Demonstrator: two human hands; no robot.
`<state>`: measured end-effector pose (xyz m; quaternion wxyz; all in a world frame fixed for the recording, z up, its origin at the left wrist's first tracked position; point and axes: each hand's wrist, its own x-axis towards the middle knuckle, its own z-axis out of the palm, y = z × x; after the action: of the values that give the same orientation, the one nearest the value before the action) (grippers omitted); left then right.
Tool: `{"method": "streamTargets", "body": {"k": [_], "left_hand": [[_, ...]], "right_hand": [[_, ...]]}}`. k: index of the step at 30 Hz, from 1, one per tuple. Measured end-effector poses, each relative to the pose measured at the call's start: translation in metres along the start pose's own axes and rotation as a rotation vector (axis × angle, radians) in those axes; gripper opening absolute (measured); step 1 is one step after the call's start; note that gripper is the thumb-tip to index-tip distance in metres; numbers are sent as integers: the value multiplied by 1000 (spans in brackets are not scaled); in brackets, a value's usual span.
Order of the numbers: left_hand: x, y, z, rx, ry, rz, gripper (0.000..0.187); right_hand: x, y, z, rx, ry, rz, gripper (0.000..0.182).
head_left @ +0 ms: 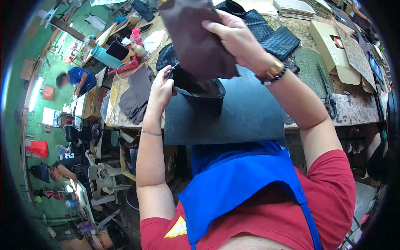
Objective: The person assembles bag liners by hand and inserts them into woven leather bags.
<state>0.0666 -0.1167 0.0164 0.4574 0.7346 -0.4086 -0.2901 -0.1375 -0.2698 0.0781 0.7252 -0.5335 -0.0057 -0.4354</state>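
Note:
My right hand is raised over the workbench, its thumb and fingers closed on a dark brown lining piece that hangs down in front of me. Below it, a black bag with an open top stands on a dark work mat. The lower edge of the brown piece overlaps the bag's opening. With its fingers pinched at the bag's left rim, my left hand holds the bag. Behind and to the right lie black woven leather pieces.
Scissors rest on the right near a cardboard box. Dark cloth lies left of the mat, with a teal bottle beyond. Two people work at the far left, one in a blue shirt.

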Motion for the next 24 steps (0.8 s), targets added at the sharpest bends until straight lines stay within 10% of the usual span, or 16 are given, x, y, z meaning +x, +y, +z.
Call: {"method": "streamTargets", "body": {"k": [16, 19, 21, 24], "left_hand": [[-51, -37, 2, -288, 197, 4, 60], [-45, -54, 2, -195, 184, 217, 60], [-47, -55, 6, -111, 184, 304, 43], [-58, -34, 5, 140, 139, 327, 13]], "right_hand": [[-54, 83, 52, -829, -335, -145, 12], [-58, 87, 43, -1237, -720, 225, 23], [-54, 85, 38, -1372, -1083, 397, 19], [-51, 89, 41, -1363, -1045, 400, 22]]}}
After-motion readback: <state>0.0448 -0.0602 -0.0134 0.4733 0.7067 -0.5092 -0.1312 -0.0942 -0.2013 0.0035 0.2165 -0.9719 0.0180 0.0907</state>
